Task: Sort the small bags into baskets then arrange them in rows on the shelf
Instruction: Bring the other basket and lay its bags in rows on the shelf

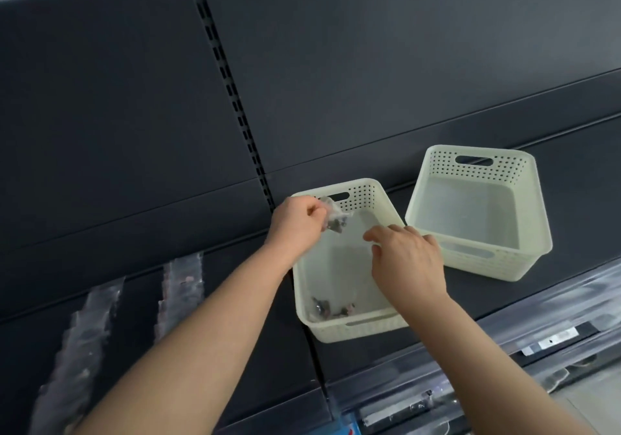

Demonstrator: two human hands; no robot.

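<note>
Left hand (pixel 295 223) grip pinching bag (pixel 333 220) over basket (pixel 356 331); loose bags (pixel 331 308) inside; right hand (pixel 408 263) grip apart.

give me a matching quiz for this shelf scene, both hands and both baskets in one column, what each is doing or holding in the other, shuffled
Column 1
1. left hand
2. right hand
3. left basket
4. right basket

Column 2
a. no bags seen inside
b. pinches a small clear bag
c. has a few bags at its near end
d. is at the right rim of the left basket

Pairs: 1-b, 2-d, 3-c, 4-a
</note>
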